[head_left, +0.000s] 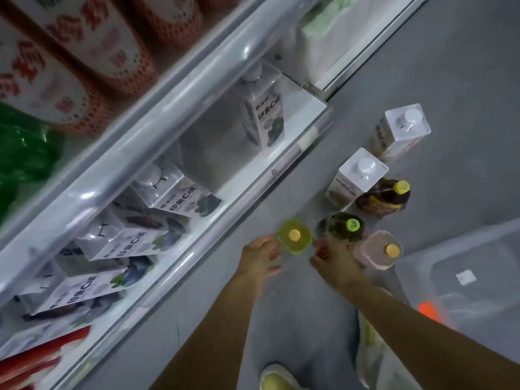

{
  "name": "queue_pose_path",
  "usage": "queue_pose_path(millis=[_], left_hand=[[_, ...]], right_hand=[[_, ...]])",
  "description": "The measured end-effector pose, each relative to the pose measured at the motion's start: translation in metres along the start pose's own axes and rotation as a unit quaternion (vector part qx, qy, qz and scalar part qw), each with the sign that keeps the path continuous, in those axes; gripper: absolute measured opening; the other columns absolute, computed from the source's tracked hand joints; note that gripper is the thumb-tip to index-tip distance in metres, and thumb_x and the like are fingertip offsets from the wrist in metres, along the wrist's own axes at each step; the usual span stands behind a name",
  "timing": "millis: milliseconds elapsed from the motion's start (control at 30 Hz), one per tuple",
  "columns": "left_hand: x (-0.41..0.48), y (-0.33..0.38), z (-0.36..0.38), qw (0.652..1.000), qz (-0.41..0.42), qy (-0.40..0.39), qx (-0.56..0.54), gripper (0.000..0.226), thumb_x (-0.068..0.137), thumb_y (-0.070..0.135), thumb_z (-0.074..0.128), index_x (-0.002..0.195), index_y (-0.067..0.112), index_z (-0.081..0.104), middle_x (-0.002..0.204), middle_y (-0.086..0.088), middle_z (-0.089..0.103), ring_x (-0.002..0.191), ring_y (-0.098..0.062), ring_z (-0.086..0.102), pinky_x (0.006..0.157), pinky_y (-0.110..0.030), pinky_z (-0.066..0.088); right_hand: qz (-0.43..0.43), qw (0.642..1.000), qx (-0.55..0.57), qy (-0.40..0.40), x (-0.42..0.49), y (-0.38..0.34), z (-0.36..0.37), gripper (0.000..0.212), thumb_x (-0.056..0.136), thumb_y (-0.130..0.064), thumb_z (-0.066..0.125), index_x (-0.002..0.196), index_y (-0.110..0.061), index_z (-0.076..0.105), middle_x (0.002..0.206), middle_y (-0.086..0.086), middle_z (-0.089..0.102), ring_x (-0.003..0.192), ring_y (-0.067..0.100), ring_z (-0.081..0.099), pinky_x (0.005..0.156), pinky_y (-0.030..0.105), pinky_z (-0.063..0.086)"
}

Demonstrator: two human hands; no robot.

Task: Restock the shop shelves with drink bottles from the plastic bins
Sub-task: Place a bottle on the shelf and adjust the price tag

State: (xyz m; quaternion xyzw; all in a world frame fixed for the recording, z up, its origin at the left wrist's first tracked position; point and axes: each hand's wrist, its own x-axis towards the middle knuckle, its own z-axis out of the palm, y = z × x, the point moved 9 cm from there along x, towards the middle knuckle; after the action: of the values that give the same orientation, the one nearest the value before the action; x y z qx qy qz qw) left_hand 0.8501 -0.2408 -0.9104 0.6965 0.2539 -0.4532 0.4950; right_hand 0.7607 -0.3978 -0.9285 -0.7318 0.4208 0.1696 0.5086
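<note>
From the head view I see both of my hands low over the grey floor [455,80], either side of the yellow-green bottle [294,235] that stands upright just off the shelf's front edge [253,198]. My left hand [260,256] has loose, spread fingers at the bottle's left side. My right hand [333,260] is also relaxed at its right side. Neither hand grasps it, and I cannot tell whether the fingertips touch.

Just right of it, crowded together, stand a dark green-capped bottle [344,225] and a pink bottle [380,249]. Farther off are a dark yellow-capped bottle [385,198] and two white square bottles [357,178].

The clear plastic bin [464,277] sits near right. On the lower shelf there is open room between one upright white carton-shaped bottle [264,119] and the leaning ones [174,192] to its left.
</note>
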Motion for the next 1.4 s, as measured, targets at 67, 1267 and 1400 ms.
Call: queue_pose_path(millis=[67, 1267, 1400], left_hand=[[0.021, -0.007, 0.004, 1.000, 0.014, -0.018, 0.016, 0.022, 0.104, 0.012, 0.046, 0.120, 0.016, 0.060, 0.113, -0.003, 0.062, 0.104, -0.017, 0.058, 0.075, -0.030, 0.053], [0.074, -0.019, 0.006, 0.988, 0.109, -0.097, 0.051, 0.049, 0.105, 0.053, 0.025, 0.116, 0.031, 0.067, 0.123, 0.004, 0.067, 0.120, -0.011, 0.055, 0.113, -0.039, 0.031], [0.032, -0.007, 0.001, 0.987, 0.117, -0.112, 0.021, 0.029, 0.102, 0.043, 0.045, 0.110, 0.031, 0.070, 0.107, 0.006, 0.075, 0.108, -0.014, 0.066, 0.092, -0.035, 0.049]], right_hand=[[-0.003, 1.000, 0.007, 0.020, 0.011, 0.011, 0.017, 0.045, 0.083, -0.001, 0.068, 0.125, -0.005, 0.054, 0.108, 0.011, 0.055, 0.093, 0.022, 0.053, 0.080, 0.029, 0.041], [-0.067, 0.993, 0.089, -0.038, 0.057, 0.009, 0.026, 0.072, 0.043, -0.052, 0.086, 0.106, -0.018, 0.070, 0.094, 0.000, 0.074, 0.088, 0.017, 0.072, 0.080, 0.041, 0.060], [-0.066, 0.987, 0.122, -0.079, 0.028, -0.019, 0.006, 0.075, 0.042, -0.053, 0.082, 0.104, -0.012, 0.072, 0.094, 0.006, 0.076, 0.088, 0.021, 0.073, 0.083, 0.044, 0.060]])
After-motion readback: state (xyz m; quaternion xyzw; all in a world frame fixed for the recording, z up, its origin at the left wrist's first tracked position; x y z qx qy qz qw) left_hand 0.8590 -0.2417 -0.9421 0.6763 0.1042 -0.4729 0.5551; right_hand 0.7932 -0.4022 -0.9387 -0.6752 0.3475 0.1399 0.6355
